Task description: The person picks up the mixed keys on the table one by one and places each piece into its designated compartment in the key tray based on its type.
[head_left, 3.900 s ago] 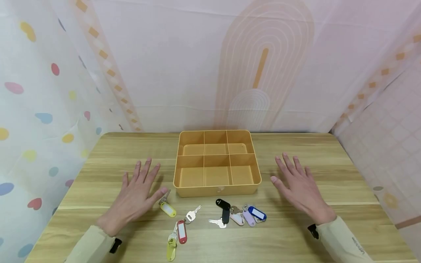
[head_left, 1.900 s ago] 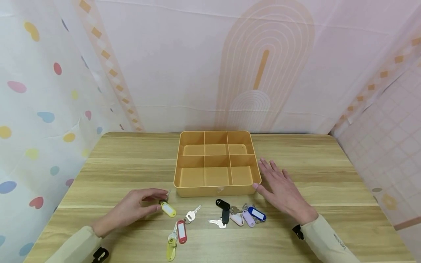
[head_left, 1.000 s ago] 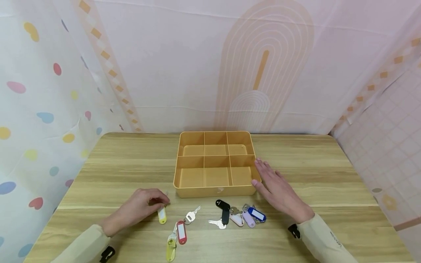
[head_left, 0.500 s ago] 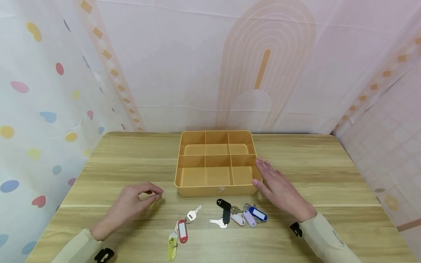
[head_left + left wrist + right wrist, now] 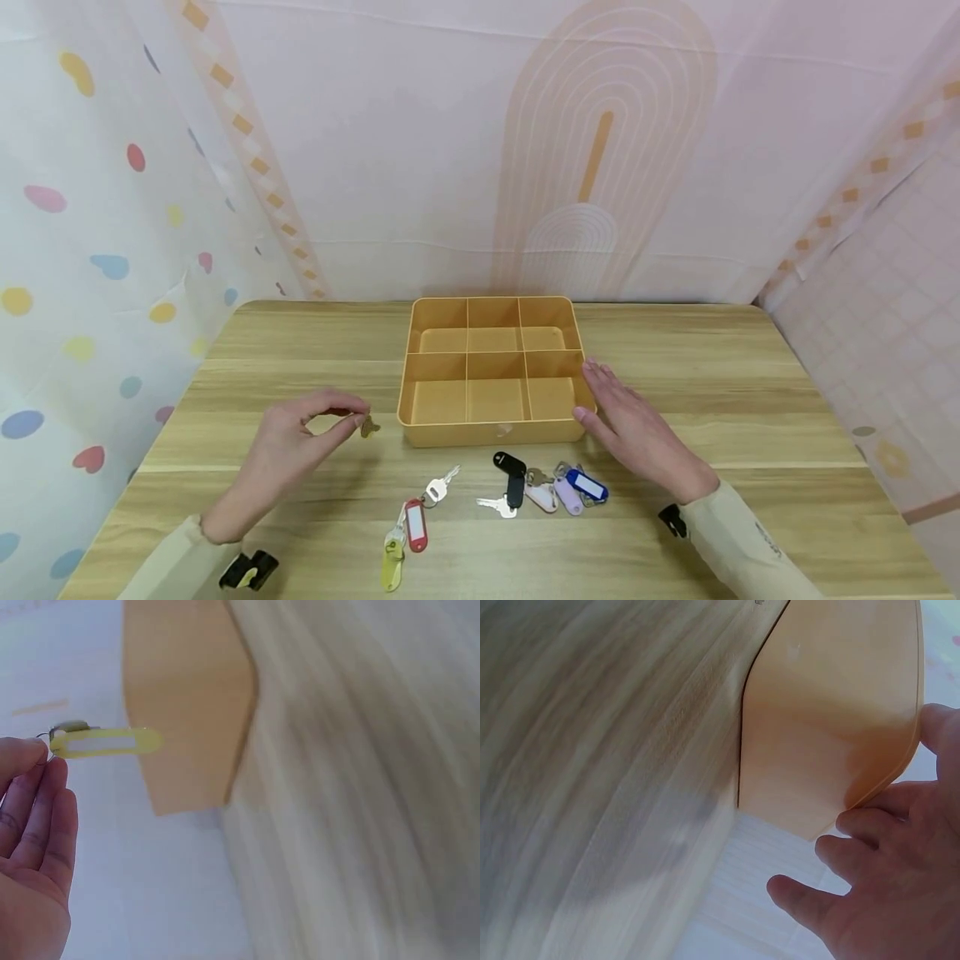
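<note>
My left hand (image 5: 288, 450) pinches a key with a yellow key tag by its ring, between thumb and fingertips. In the head view only the brass-coloured key (image 5: 369, 427) shows clearly, above the table just left of the box. The left wrist view shows the yellow tag (image 5: 105, 742) with its white label sticking out sideways from the fingers. A tan box (image 5: 498, 433) with several compartments stands at the table's middle. My right hand (image 5: 645, 433) rests against its right side, thumb at the front corner of the rim, the fingers fairly straight.
In front of the box lie a red key tag (image 5: 416, 525) with a silver key (image 5: 441, 487), another yellow tag (image 5: 392, 567), black tags (image 5: 514, 490) with a silver key (image 5: 498, 505), a white tag (image 5: 542, 498), a lilac tag (image 5: 567, 497) and a blue tag (image 5: 587, 486).
My left hand has picked up the upper yellow-tagged key from the table and raised it beside the box. Earlier my right hand came in from the right to the box's side.
</note>
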Motion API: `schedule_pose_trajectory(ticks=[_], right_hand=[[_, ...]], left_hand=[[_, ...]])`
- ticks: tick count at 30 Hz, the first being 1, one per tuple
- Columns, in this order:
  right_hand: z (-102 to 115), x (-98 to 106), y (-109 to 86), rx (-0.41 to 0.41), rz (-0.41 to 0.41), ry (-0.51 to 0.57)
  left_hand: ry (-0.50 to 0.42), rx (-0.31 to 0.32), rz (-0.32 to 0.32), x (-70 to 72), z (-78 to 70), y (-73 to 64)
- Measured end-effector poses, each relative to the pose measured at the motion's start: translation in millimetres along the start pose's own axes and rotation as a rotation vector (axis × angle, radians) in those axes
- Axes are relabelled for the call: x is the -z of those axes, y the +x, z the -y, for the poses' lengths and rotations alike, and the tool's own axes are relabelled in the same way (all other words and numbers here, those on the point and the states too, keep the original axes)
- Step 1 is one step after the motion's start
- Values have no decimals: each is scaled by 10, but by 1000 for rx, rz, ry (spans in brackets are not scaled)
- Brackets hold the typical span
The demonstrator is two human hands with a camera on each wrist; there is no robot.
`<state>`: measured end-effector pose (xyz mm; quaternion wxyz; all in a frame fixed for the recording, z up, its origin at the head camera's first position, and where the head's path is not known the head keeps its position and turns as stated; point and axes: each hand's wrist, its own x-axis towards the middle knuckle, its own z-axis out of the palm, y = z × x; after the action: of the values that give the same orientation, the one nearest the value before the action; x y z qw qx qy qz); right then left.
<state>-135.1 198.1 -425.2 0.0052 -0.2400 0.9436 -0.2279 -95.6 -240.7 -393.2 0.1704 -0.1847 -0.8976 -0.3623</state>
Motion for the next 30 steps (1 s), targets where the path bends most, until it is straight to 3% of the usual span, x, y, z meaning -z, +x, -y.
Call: schedule_pose_trajectory(ticks=[5, 14, 30], right_hand=[[15, 0, 13, -7, 4, 8], [12, 6, 35, -19, 29, 8], [22, 15, 24, -11, 24, 14]], left_hand=[[-17, 27, -1, 9, -86, 85], [-97, -49, -40, -40, -210, 258], [-211, -18, -44, -176, -334, 525]])
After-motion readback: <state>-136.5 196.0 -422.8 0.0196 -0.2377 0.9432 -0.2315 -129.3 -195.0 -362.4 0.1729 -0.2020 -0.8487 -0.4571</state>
